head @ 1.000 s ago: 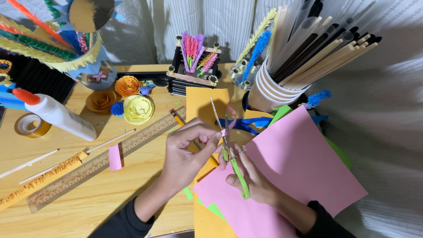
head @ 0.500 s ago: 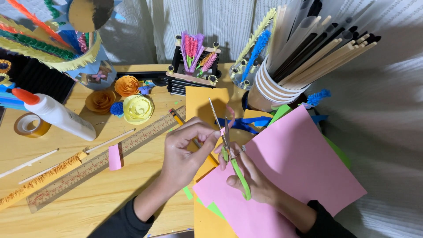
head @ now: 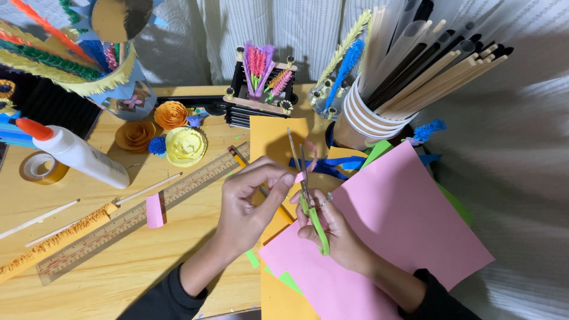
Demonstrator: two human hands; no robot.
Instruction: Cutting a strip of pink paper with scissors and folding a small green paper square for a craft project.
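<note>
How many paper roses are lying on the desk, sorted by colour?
Orange paper roses: 2, the second a duller orange
Yellow paper rose: 1
Blue paper rose: 1, small
Total: 4

All lie left of the left hand, which pinches a small pink paper strip at the blades of the green-handled scissors in the right hand.

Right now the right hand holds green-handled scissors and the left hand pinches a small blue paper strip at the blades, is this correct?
Not quite: the strip is pink, not blue. In the head view the right hand holds the green-handled scissors, and the left hand pinches a small pink paper strip at the blades.
</note>
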